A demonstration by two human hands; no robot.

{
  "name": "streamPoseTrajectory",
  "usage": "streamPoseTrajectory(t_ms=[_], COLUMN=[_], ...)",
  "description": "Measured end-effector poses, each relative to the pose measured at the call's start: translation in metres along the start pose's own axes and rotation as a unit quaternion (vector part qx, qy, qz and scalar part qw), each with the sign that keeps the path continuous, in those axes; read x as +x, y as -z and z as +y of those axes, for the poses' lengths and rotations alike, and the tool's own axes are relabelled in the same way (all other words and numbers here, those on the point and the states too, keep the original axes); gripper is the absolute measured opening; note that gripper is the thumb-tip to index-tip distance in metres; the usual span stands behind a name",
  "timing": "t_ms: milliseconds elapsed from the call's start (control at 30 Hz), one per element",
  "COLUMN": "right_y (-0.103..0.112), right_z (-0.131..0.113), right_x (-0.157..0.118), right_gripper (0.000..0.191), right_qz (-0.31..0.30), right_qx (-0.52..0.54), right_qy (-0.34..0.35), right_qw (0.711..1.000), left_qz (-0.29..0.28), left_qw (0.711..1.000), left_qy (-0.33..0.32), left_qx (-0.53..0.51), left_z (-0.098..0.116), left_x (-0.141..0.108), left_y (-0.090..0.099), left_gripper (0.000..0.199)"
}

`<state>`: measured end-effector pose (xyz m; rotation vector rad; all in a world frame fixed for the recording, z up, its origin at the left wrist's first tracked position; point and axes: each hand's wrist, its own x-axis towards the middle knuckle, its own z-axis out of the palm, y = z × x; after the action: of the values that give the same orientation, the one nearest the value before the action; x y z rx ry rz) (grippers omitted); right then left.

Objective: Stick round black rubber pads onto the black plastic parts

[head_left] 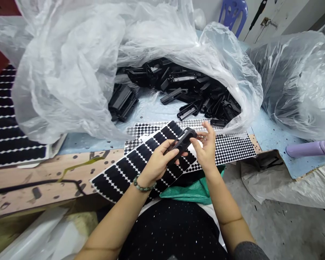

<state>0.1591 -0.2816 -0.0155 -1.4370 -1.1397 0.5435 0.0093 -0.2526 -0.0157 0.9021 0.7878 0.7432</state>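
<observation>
My left hand (158,164) and my right hand (204,146) together hold a small black plastic part (182,141) at its two ends, above the sheets. Under my left hand lies a white-backed sheet of black rectangular adhesive pads (135,168). Beyond my right hand lies a sheet of small black adhesive dots (229,148). A heap of similar black plastic parts (178,85) sits farther forward, partly covered by a crumpled clear plastic bag (70,68). A beaded bracelet (144,183) circles my left wrist.
A second sheet of black pads (8,119) lies at the far left on a wood-patterned board (43,177). A clear bag (292,83) and a lilac bottle (310,148) sit on the right. A green cloth (186,191) lies on my lap. Concrete floor shows lower right.
</observation>
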Motion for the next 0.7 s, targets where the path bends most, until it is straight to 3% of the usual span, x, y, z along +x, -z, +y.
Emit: streamPoseTrajectory(t_ms=[133,267,533,633,700], right_y=[-0.001,-0.002,-0.003,0.007,0.02], right_z=[0.003,0.002,0.005,0.009,0.01], right_x=[0.002,0.004,0.004,0.002,-0.001], right_gripper=[0.044,0.034,0.024,0.024,0.023], right_qz=[-0.057,-0.03,0.025,0.042,0.013], right_qx=[0.136,0.19,0.178,0.162,0.135], right_qy=[-0.092,-0.124,-0.12,-0.116,-0.115], right_qw=[0.985,0.973,0.976,0.979,0.984], left_qz=[-0.006,-0.008,-0.01,-0.078,-0.087], left_qw=[1.0,1.0,0.992,0.974,0.954], left_qy=[0.007,-0.008,-0.063,-0.089,-0.119], left_qx=[-0.02,-0.016,0.11,0.194,0.261], left_z=[0.0,-0.004,-0.022,-0.013,0.0], left_x=[0.0,0.001,-0.003,0.008,0.029], left_y=[0.002,0.004,0.004,0.01,0.025], left_gripper=[0.037,0.037,0.033,0.036,0.038])
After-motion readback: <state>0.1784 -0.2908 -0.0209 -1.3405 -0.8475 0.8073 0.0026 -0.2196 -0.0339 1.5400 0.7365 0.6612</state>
